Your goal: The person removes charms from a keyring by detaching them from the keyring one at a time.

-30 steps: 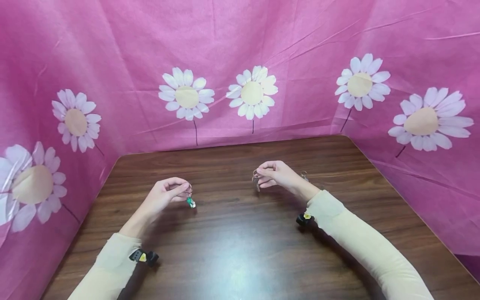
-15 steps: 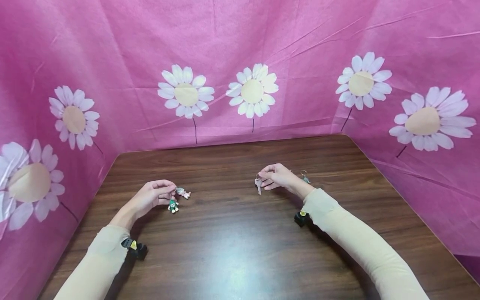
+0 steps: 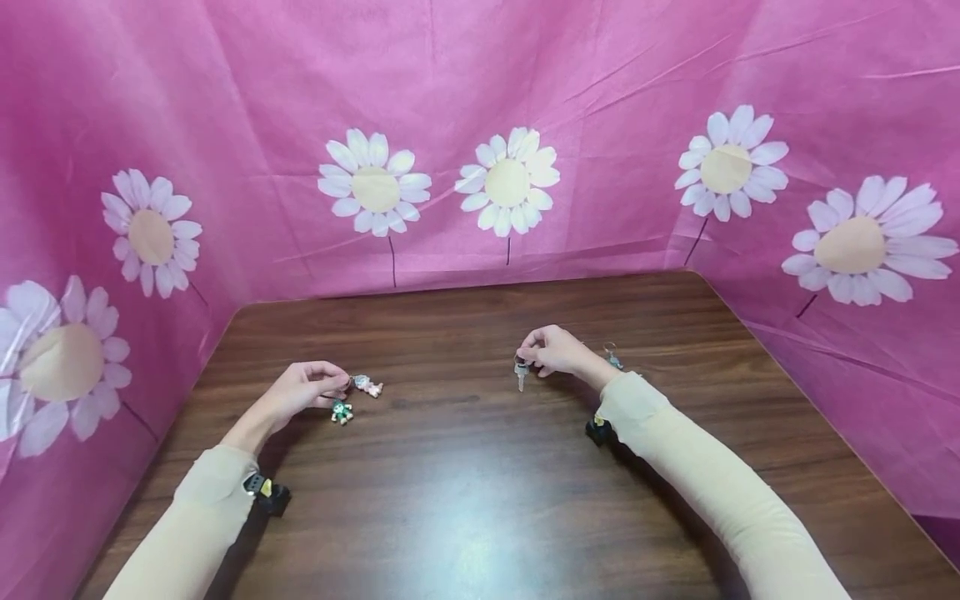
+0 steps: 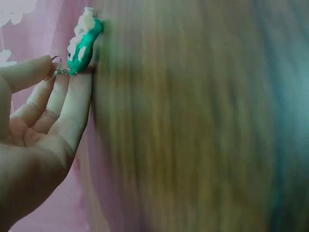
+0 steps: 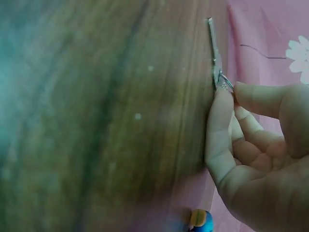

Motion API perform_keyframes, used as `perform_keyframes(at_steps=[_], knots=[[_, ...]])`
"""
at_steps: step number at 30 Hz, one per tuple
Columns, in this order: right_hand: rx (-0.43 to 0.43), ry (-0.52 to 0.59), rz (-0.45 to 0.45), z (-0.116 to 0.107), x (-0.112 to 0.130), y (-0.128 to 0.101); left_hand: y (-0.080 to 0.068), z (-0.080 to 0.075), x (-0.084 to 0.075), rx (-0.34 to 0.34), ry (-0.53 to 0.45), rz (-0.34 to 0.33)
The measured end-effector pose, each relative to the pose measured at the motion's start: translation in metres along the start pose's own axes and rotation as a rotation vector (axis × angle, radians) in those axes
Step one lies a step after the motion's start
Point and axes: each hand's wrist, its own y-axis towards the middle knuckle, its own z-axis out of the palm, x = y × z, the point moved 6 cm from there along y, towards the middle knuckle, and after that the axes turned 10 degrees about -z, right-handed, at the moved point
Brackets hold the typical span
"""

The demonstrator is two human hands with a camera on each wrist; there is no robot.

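Observation:
My left hand point(image 3: 303, 392) pinches the small ring point(image 4: 54, 67) of a green-and-white figure keychain point(image 3: 342, 412) that lies on the brown wooden table point(image 3: 480, 467). The green figure point(image 4: 83, 42) shows close up in the left wrist view, at my fingertips. A pink figure keychain point(image 3: 367, 385) lies just right of that hand. My right hand point(image 3: 553, 352) pinches the ring of a silver key point(image 3: 520, 373), whose tip touches the table. In the right wrist view the key point(image 5: 214, 58) lies along the wood beside my fingers point(image 5: 219, 125).
Another small keychain with a ring point(image 3: 612, 356) lies on the table behind my right wrist. Pink cloth printed with white daisies point(image 3: 507, 179) walls the table at the back and on both sides. Black wrist cameras point(image 3: 270, 493) sit under both sleeves.
My left hand moved left and down, bringing the green figure from the air onto the table beside the pink figure. My right hand lowered the key to the table.

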Motion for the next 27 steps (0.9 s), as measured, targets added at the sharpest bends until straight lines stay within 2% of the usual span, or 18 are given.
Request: perform_keyframes(at_steps=[3, 6, 11, 15, 22, 27], knots=[[0.015, 0.008, 0.014, 0.000, -0.001, 0.001, 0.000, -0.004, -0.005, -0.069, 0.136, 0.031], [0.027, 0.023, 0.035, 0.001, -0.001, 0.001, 0.001, -0.009, -0.005, -0.113, 0.226, 0.024], [0.034, 0.022, 0.059, 0.004, 0.000, 0.002, 0.004, -0.009, 0.002, -0.043, 0.286, -0.002], [0.046, 0.030, 0.089, 0.008, 0.000, 0.007, 0.005, -0.007, 0.005, 0.008, 0.277, -0.009], [0.007, 0.050, 0.115, 0.003, -0.001, 0.011, 0.007, -0.010, 0.005, 0.029, 0.177, 0.006], [0.013, 0.062, 0.126, 0.002, -0.002, 0.009, 0.009, -0.008, 0.007, 0.073, 0.144, 0.000]])
